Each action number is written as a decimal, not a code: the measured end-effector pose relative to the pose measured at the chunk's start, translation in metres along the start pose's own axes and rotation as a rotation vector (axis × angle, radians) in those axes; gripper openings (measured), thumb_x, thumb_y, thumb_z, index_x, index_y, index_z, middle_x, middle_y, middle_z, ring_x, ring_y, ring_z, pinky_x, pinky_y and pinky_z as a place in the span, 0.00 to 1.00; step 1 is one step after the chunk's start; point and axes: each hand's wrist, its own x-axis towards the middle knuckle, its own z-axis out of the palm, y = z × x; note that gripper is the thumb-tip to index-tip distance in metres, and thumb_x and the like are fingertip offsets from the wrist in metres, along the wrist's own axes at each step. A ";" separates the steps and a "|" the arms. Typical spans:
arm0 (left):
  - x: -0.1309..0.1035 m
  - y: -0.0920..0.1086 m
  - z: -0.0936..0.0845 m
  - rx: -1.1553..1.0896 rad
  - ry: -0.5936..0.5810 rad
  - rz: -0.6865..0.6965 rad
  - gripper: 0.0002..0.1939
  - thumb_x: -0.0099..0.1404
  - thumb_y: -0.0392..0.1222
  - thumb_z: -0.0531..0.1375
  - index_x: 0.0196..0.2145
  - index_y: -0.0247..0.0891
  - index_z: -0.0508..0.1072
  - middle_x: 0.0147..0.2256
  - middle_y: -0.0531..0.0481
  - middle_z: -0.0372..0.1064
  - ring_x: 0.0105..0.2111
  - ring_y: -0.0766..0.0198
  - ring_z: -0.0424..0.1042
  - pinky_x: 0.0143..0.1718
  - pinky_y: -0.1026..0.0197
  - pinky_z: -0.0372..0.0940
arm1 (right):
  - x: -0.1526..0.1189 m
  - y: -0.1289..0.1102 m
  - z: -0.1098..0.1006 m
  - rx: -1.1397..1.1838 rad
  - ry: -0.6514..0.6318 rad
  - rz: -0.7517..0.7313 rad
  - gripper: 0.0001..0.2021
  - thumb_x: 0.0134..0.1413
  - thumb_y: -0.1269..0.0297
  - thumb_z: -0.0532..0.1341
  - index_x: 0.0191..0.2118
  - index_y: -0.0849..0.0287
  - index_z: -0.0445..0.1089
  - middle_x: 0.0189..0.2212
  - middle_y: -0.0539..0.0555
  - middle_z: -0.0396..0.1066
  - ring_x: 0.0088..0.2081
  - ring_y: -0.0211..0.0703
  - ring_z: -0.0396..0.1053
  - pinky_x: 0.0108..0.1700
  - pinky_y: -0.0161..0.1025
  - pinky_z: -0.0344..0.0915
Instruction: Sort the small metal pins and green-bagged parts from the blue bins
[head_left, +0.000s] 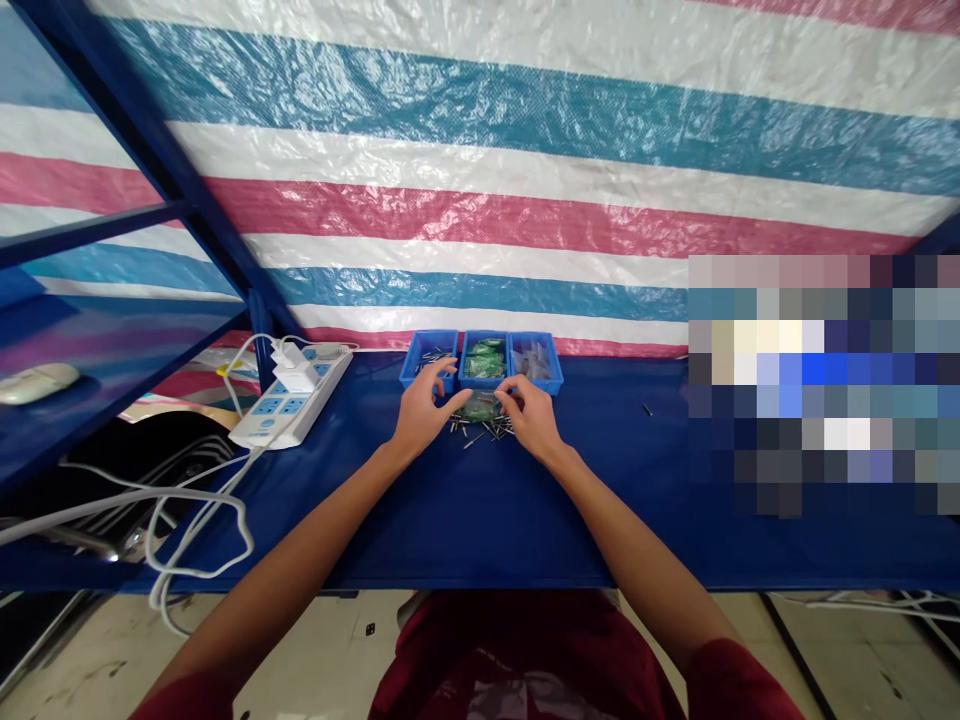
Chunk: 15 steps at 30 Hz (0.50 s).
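A small clear bag with green printing (481,406) lies between my hands, over a loose pile of thin metal screw-like pieces (491,430). My left hand (426,408) is at its left, thumb and forefinger spread apart, the thumb tip close to the bag's edge. On the right, my right hand (531,412) pinches the bag's side between thumb and fingers. Just behind stand three blue bins: the left bin (409,380) has metal pieces, the middle bin (484,383) green bags, and the right bin (555,382) greyish clear packets.
A white power strip (281,415) with a plugged-in charger (295,368) and looping white cables (240,510) lies at the left. One small dark piece (647,409) rests on the blue table (480,530) at right. A striped sheet (487,220) hangs behind; the far right is blurred out.
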 end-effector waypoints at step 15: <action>-0.001 -0.002 0.001 -0.320 -0.274 -0.110 0.16 0.59 0.52 0.61 0.28 0.34 0.76 0.28 0.48 0.74 0.26 0.65 0.68 0.28 0.64 0.62 | -0.005 -0.004 0.004 0.046 0.024 -0.082 0.10 0.62 0.59 0.53 0.37 0.56 0.69 0.30 0.51 0.71 0.28 0.39 0.68 0.35 0.36 0.66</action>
